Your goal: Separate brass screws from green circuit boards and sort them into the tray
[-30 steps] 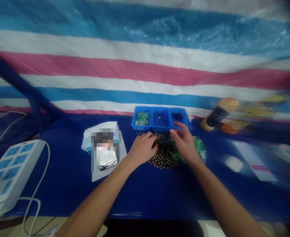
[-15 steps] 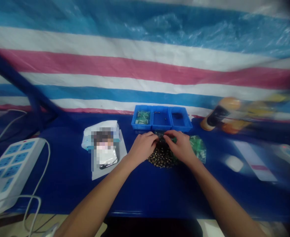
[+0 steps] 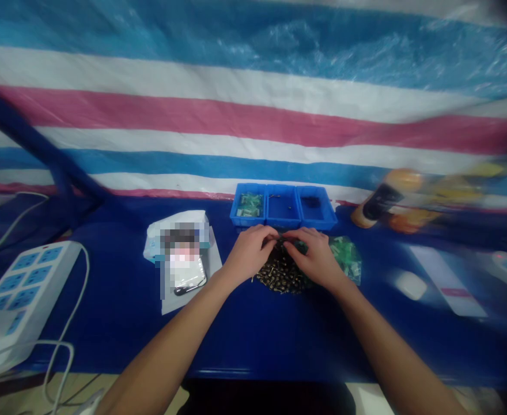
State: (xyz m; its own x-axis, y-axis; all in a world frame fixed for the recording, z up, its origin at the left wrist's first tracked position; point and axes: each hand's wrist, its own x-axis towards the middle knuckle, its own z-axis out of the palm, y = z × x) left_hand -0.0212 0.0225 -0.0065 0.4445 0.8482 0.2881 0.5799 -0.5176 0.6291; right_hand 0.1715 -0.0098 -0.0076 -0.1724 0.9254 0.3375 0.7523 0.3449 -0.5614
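Evidently, from the head view, my only one, the work sits at the pile of small brass-coloured metal pieces (image 3: 282, 278), a little below the middle of the picture, toward five o'clock. Taking that pile as the clock's centre, I see the left hand (image 3: 249, 251) at ten o'clock and the right hand (image 3: 317, 253) at two, both curled inward so that their fingertips nearly meet at twelve, just over the pile's far edge. Something small and dark shows between them, but I cannot tell whether either hand grips it; the fingers hide too much.

At eleven, twelve and one o'clock stand the left blue bin (image 3: 248, 221) with green pieces inside, the middle blue bin (image 3: 283, 223) with a few small bits, and the right blue bin (image 3: 321, 223) with something dark. Green packets (image 3: 344, 256) lie near three o'clock, partly behind the right hand.

For good handling here, I would keep both wrists steady on the table (image 3: 253, 337), use a light fingertip pinch rather than the whole hand, and keep the palms off the pile, since loose pieces this small probably roll and scatter easily.
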